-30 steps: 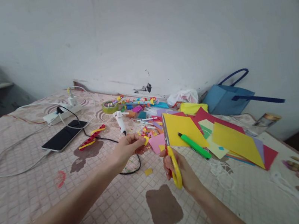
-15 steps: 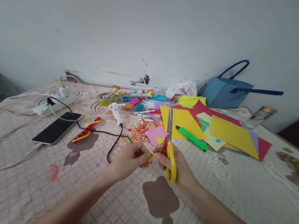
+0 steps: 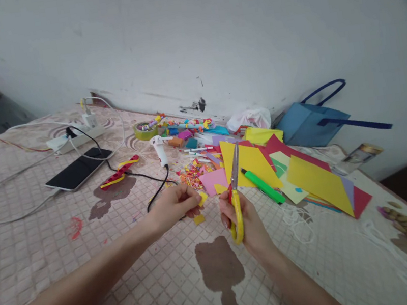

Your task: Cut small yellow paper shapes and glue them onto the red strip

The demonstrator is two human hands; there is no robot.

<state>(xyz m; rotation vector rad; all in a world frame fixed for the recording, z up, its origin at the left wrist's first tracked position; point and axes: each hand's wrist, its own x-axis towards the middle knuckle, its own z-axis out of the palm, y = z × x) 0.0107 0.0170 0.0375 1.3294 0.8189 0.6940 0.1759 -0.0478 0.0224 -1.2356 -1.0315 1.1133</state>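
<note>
At the left of the pale, grid-patterned table [image 3: 153,299], I see a flat, black-screened device [image 3: 78,170]. Toward the middle, my left hand [image 3: 173,204] has its fingers pinched on a small yellow paper piece [image 3: 203,197], near a loose yellow paper square [image 3: 199,219]. Just right, my right hand [image 3: 252,219] grips yellow-and-red-handled metal scissors [image 3: 238,214], blades seemingly together, pointing away. Beyond lies a bright green, stick-shaped tool [image 3: 265,187]. I judge this a pause between cuts; another would call for parting the blades around the paper. Half a second ago both hands met at the paper; now they're apart.
</note>
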